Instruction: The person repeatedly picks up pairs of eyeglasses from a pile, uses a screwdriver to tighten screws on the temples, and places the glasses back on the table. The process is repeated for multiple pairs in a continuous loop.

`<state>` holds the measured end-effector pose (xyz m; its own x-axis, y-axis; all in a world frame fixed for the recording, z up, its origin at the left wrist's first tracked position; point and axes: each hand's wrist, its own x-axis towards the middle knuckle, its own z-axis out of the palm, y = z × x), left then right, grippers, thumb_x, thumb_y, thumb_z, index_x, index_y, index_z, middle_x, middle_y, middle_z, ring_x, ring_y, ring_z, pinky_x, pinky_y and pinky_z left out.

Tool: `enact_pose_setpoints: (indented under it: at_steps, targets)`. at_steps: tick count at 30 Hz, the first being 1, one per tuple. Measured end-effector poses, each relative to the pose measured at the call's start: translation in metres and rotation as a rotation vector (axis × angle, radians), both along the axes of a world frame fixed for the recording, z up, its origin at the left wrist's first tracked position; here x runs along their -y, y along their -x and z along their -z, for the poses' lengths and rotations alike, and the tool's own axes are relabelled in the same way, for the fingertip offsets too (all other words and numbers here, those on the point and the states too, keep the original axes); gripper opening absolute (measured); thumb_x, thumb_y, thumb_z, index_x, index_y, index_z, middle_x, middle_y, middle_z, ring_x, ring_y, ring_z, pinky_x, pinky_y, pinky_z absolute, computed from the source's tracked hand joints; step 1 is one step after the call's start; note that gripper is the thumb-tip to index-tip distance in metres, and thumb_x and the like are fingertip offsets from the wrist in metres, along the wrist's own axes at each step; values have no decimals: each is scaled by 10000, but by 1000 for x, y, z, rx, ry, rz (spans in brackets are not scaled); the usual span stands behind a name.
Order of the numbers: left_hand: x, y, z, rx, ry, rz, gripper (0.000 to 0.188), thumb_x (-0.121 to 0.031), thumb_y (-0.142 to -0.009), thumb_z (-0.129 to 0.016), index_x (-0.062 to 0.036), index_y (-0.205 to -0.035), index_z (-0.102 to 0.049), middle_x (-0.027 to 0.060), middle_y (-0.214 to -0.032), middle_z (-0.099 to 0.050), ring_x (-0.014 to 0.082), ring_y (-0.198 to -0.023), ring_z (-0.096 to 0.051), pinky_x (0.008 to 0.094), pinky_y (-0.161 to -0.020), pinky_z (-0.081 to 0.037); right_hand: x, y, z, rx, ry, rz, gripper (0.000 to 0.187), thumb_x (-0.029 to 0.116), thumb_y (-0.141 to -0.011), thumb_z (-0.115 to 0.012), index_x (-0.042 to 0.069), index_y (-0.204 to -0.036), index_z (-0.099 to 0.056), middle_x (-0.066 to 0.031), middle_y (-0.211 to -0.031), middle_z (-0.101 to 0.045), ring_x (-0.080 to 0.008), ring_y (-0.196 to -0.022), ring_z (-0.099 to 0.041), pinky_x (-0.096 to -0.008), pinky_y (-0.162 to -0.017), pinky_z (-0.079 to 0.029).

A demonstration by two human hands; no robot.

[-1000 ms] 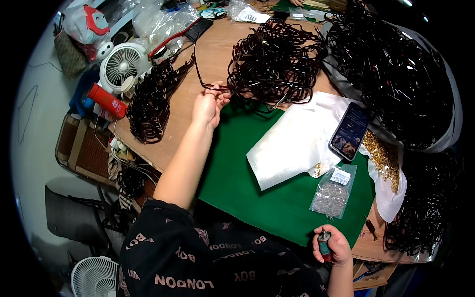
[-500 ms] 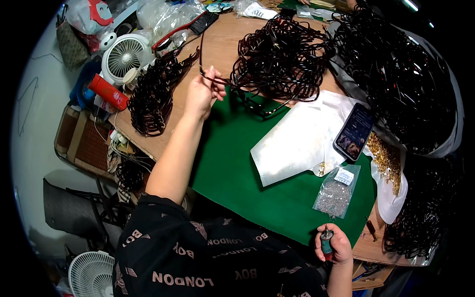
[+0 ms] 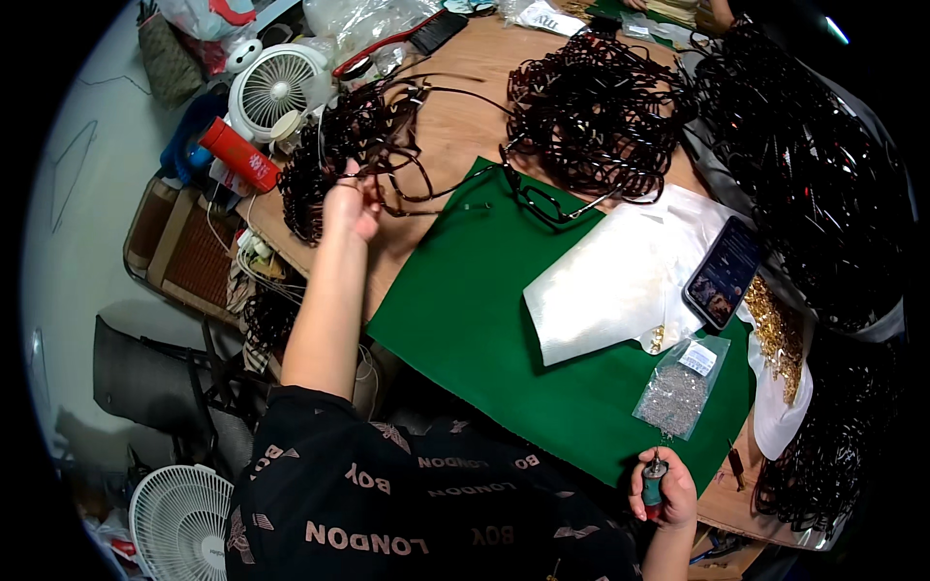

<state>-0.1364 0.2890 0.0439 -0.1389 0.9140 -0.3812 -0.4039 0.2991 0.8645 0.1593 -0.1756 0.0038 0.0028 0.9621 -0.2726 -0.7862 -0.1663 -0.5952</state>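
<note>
At the left pile of dark eyeglass frames (image 3: 308, 194), my left hand (image 3: 351, 205) has its fingers closed on a dark eyeglass frame (image 3: 407, 179), blurred and partly lost among the others. My right hand (image 3: 668, 486), by the mat's lower right corner, is wrapped round a small screwdriver (image 3: 654, 481) with a teal and red handle, its metal end upward. Just above it lies a clear bag (image 3: 678, 392) of tiny silvery parts, apparently screws. A single eyeglass frame (image 3: 541, 201) rests on the far edge of the green mat (image 3: 465, 320).
A large heap of eyeglass frames (image 3: 596, 116) stands at the back, and a bag of dark frames (image 3: 804, 165) at the right. White sheeting (image 3: 620, 276), a phone (image 3: 722, 271) and gold-coloured small parts (image 3: 775, 329) lie at the mat's right. A small fan (image 3: 279, 89) and red cylinder (image 3: 238, 155) stand left.
My left hand has moved left and nearer, from the mat's far edge to the left pile, with an eyeglass frame. My right hand still grips the screwdriver. The whole view has shifted slightly.
</note>
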Motion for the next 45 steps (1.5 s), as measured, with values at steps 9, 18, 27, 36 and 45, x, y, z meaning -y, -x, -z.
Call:
enact_pose_setpoints:
  at_steps: [9, 18, 27, 36, 45]
  targets:
    - [63, -1, 16, -124, -105, 30, 264, -276, -956, -389, -35, -891, -476, 87, -781, -553, 190, -642, -588, 243, -471, -434, 0, 1, 1, 7, 1, 27, 462, 289, -884, -536, -61, -1152, -399, -209, -782, -536, -221, -493, -522, -272, -397, -405]
    - [70, 9, 8, -175, -87, 336, 283, -315, -953, -392, -85, -802, -460, 17, -574, -434, 131, -490, -436, 238, -459, -368, -1, 1, 2, 4, -14, 21, 452, 282, -886, -533, -59, -1150, -396, -204, -775, -531, -211, -464, -509, -259, -386, -400]
    - [65, -14, -10, -777, -640, 509, 268, -285, -910, -496, -39, -1012, -518, 36, -807, -563, 131, -753, -555, 265, -681, -459, 0, 1, 3, 7, -5, 50, 446, 282, -888, -529, -55, -1150, -397, -201, -778, -534, -213, -465, -512, -260, -386, -402]
    - [95, -22, -39, -1074, -910, 1008, 413, -165, -784, -644, -43, -1159, -524, 146, -1065, -580, 274, -986, -549, 347, -863, -422, 1, 1, 3, -17, 4, 41, 457, 286, -881, -542, -56, -1148, -397, -203, -779, -537, -217, -472, -518, -264, -387, -404]
    - [86, -43, -34, -1392, -1146, 967, 428, -240, -750, -674, -43, -1112, -557, 139, -1026, -581, 294, -968, -529, 378, -887, -395, -3, 2, -2, 55, 31, 36, 426, 250, -878, -546, -48, -1150, -407, -192, -782, -541, -208, -494, -522, -264, -406, -413]
